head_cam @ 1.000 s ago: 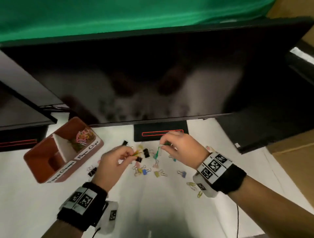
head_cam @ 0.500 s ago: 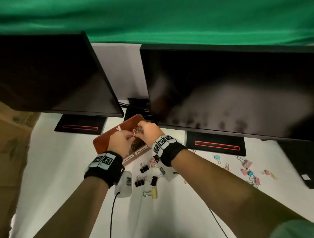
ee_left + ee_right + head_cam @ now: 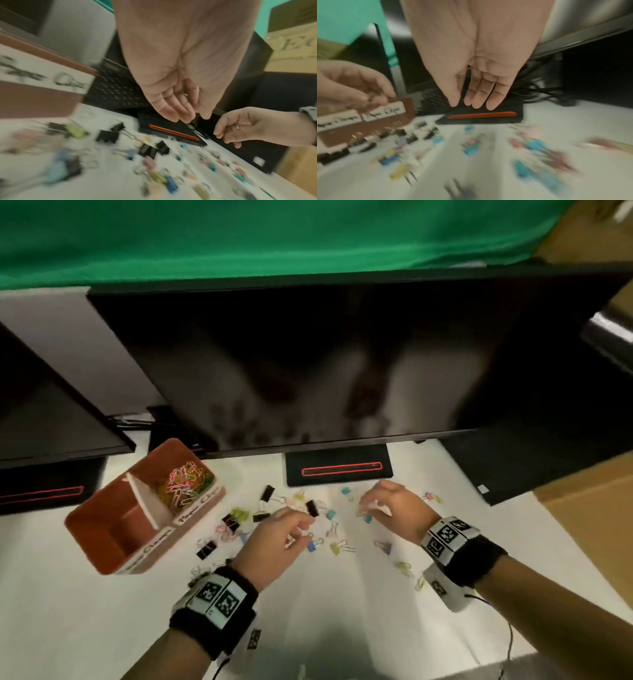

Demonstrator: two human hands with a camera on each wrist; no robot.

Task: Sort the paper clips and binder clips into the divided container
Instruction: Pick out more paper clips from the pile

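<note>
The brown divided container (image 3: 102, 546) stands at the left of the white table. Its far compartment holds a heap of coloured paper clips (image 3: 181, 484); the near one looks bare. Black binder clips (image 3: 267, 493) and coloured binder clips (image 3: 335, 547) lie scattered to its right. My left hand (image 3: 301, 529) hovers over the middle of the scatter, and the left wrist view shows its fingers (image 3: 171, 115) straight and holding nothing. My right hand (image 3: 370, 508) hangs over the clips further right, its fingers (image 3: 476, 101) relaxed and empty.
A large dark monitor (image 3: 342, 354) overhangs the back of the table, its black base (image 3: 339, 469) just behind the clips. A second monitor (image 3: 51, 412) stands at the left. Cardboard (image 3: 589, 525) borders the right edge. A cable (image 3: 507, 638) trails from my right wrist.
Half a second ago both hands were over the container's paper clip compartment. They have since swung right, back over the scattered clips, and both are now empty.
</note>
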